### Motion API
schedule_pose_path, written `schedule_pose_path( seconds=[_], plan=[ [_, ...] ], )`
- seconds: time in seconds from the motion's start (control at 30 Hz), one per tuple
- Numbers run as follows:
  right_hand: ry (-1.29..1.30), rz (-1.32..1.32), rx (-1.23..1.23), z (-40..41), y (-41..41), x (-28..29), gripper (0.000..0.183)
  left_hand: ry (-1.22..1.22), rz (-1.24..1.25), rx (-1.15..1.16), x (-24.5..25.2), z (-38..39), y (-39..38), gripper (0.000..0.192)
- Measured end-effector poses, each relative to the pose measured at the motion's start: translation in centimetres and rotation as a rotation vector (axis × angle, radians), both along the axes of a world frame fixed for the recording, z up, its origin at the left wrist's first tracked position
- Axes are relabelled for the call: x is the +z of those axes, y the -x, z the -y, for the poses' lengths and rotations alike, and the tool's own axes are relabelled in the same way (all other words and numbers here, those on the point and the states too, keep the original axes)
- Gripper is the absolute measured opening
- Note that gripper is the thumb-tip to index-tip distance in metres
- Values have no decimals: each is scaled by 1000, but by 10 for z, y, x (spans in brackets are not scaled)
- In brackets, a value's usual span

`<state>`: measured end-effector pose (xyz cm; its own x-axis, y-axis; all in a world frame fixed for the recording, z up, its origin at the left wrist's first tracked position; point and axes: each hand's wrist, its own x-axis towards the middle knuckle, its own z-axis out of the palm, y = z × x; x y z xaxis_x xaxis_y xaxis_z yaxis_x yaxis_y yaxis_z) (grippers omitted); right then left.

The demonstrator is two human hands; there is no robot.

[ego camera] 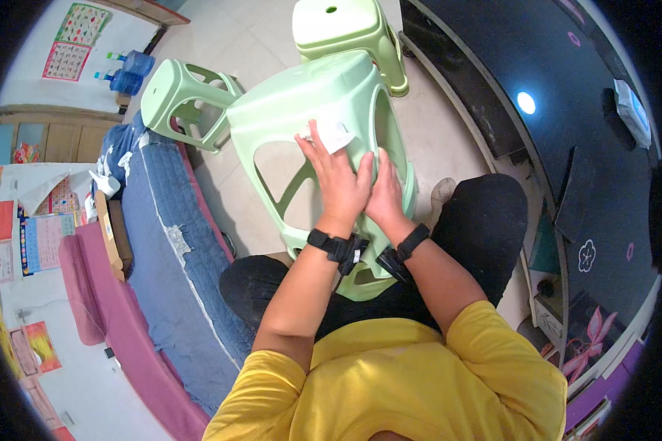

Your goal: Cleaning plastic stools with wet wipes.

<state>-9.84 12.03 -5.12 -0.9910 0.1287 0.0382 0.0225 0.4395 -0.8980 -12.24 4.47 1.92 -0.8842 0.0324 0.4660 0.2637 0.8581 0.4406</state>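
A light green plastic stool (303, 105) is tilted in front of my body, its seat end away from me and its leg ends between my knees. My left hand (339, 184) lies on its side with fingers spread, pressing a crumpled white wipe (334, 134) to the plastic just below the seat. Close beside it, my right hand (386, 193) holds the stool by the edge of a leg. The two hands touch or nearly touch at the thumbs. Part of the right palm is hidden.
Another green stool (190, 102) stands beyond the sofa (171, 264) with its blue cover. A yellowish-green stool (342, 33) stands behind mine. On the right is a black-topped cabinet (546, 127) bearing a wipes pack (633, 113). Water jugs (129, 71) sit by the wall.
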Motion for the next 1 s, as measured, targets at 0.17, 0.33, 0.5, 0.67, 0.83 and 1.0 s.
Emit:
schedule_pose_path(
  seconds=[0.17,0.33,0.5,0.67,0.83,1.0],
  plan=[
    [70,-71,128,14,-9,15,89,-125,-44,-43,10,23,-1,69],
    [56,-174,137,30,-19,14,90,185,-12,79,25,33,-1,69],
    [-1,-87,226,34,-23,30,90,214,-91,89,57,44,29,41],
    [-31,-139,257,41,-22,23,87,417,-85,137,68,48,36,29],
    [103,-42,206,36,-16,41,89,207,-182,18,65,74,34,21],
    [40,-173,122,35,-11,24,89,-335,-11,165,43,101,36,30]
  ],
)
